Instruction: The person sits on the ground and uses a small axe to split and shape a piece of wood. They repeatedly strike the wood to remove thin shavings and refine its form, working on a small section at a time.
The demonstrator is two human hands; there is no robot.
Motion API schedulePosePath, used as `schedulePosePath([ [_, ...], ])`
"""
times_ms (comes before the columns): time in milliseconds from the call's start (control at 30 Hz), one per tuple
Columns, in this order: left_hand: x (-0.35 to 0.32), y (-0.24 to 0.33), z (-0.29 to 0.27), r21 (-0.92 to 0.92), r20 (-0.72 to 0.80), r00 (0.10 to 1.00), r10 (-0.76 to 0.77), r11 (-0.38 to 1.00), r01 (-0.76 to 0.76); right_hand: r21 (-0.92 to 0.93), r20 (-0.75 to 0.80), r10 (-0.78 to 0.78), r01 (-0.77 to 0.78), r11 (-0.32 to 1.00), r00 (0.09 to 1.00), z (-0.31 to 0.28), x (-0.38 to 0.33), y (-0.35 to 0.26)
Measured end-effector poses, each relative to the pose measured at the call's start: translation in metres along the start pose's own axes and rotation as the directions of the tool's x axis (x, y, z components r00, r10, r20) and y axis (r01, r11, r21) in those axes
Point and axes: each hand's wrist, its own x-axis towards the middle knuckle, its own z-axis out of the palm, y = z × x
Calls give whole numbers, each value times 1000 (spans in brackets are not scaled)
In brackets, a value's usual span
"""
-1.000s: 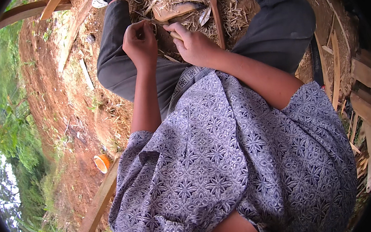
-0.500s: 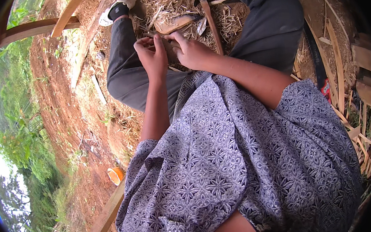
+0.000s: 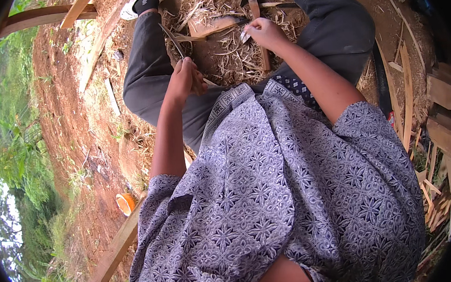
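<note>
My left hand (image 3: pixel 182 82) is closed in front of my left knee. From its fingers a thin, slightly curved strip (image 3: pixel 173 40) points up and away; I cannot tell whether it is wood or metal. Farther right, my right hand (image 3: pixel 267 33) is reached out with its fingertips pinched on a small whitish, shiny, pointed piece (image 3: pixel 244 35). Behind that hand lies a hammer-like tool (image 3: pixel 265 55) with a dark metal head and a wooden handle, partly hidden by my fingers. A flat pale wooden piece (image 3: pixel 215 25) with a dark end lies left of it.
Wood shavings (image 3: pixel 227 61) cover the ground between my bent legs. Long wood strips (image 3: pixel 408 89) and stacked offcuts (image 3: pixel 439 92) lie at the right. An orange cup-like container (image 3: pixel 126 203) and a wooden beam (image 3: pixel 110 256) are at the left, with a red dirt slope beyond.
My hands, close together before, are now apart. The left drew back toward my body with the thin strip; the right moved right and outward to the whitish piece on the shavings.
</note>
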Motion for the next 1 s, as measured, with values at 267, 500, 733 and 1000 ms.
schedulePosePath([
  [267,9,42,-49,653,-112,991,71,757,20,-458,16,159,-134,879,987,-2,36,35],
  [500,3,55,-53,764,-134,988,79,643,52,48,-97,405,-402,914,909,-2,32,15],
  [733,2,76,-56,853,-81,994,74,522,30,410,112,58,-99,907,992,-49,-40,-67],
  [1000,-2,100,-51,900,-13,996,85,435,-25,293,199,-376,312,904,905,-52,-89,-168],
])
